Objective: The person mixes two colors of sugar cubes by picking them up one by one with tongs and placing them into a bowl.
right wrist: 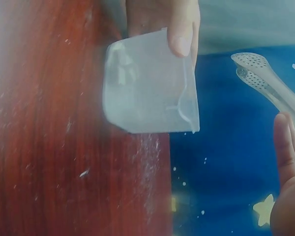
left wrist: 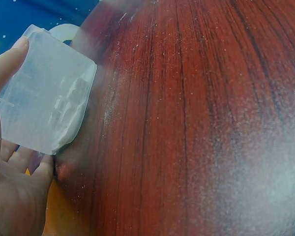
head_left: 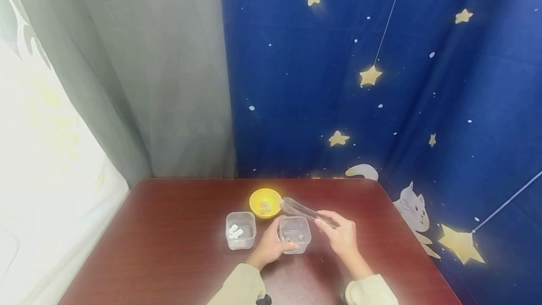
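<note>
My left hand [head_left: 271, 244] grips a clear square plastic container [head_left: 295, 222] by its sides, thumb across the near wall. Several small greyish pieces [head_left: 289, 239] lie at the bottom of it. In my right hand [head_left: 342, 235] is a pair of see-through tongs [head_left: 302, 210] with perforated tips. Those tips [right wrist: 250, 60] are close together, above container height and at the right rim of the yellow bowl [head_left: 254, 209] in the head view. I cannot tell whether they pinch a small piece. Inside the bowl are several small pale cubes [head_left: 265, 205].
A second clear container [head_left: 240, 244] with several white pieces [head_left: 235, 232] stands left of my left hand. All of it is on a dark red wooden table [head_left: 182, 229]. A grey curtain [head_left: 178, 84] and a blue star-patterned curtain [head_left: 296, 84] hang behind the far edge.
</note>
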Tool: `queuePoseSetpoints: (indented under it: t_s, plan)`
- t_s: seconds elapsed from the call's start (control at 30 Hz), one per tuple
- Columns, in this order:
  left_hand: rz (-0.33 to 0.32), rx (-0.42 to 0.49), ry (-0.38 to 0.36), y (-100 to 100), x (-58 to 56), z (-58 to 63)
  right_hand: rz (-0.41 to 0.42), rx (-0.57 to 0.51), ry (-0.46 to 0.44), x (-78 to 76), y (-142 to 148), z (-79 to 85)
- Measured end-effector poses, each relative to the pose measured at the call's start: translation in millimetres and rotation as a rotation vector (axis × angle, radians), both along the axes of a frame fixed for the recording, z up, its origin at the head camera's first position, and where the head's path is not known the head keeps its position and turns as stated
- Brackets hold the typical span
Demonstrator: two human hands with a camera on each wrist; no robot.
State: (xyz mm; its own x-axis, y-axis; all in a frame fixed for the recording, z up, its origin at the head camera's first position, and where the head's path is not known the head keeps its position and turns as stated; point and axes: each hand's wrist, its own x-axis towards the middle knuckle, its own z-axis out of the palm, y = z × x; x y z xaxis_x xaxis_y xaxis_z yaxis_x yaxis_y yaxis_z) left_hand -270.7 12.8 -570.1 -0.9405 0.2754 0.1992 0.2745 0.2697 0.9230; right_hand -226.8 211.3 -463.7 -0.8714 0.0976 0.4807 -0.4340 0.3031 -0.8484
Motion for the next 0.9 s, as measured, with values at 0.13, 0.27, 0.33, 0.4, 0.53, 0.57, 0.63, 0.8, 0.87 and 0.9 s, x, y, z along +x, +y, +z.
queuePoseSetpoints:
  t_s: [0.13,0.27,0.33,0.4,0.53,0.57,0.63,0.8,0.87,0.9]
  plan:
    - [0.013,-0.015,-0.01,0.0,1.3,0.6,-0.001,-0.016,0.044,-3.1,-5.6,3.1]
    - [0.012,-0.007,-0.009,0.1,2.3,1.4,-0.021,-0.008,0.099,-7.9,-11.3,5.9]
    - [0.008,0.001,-0.005,0.2,2.2,1.3,-0.031,-0.002,0.121,-10.5,-14.3,7.7]
    - [0.007,0.003,-0.005,0.1,2.2,1.0,-0.039,-0.001,0.141,-13.1,-17.0,9.3]
    - [0.007,0.001,-0.009,-0.8,2.5,0.8,-0.043,-0.003,0.164,-18.3,-21.7,12.2]
    - [0.008,-0.001,-0.005,-1.1,2.6,1.0,-0.043,-0.004,0.166,-19.6,-22.6,12.6]
    - [0.009,-0.003,0.0,-1.4,2.6,0.9,-0.043,-0.005,0.162,-21.6,-24.0,13.1]
    - [0.014,-0.02,-0.017,-1.2,1.8,0.5,-0.055,-0.01,0.139,-23.7,-25.6,13.0]
    - [0.014,-0.023,-0.016,-1.2,1.5,0.8,-0.057,-0.009,0.131,-24.1,-25.7,12.5]
    - [0.013,-0.021,-0.015,-1.3,1.5,1.0,-0.056,-0.012,0.126,-24.1,-25.7,12.2]
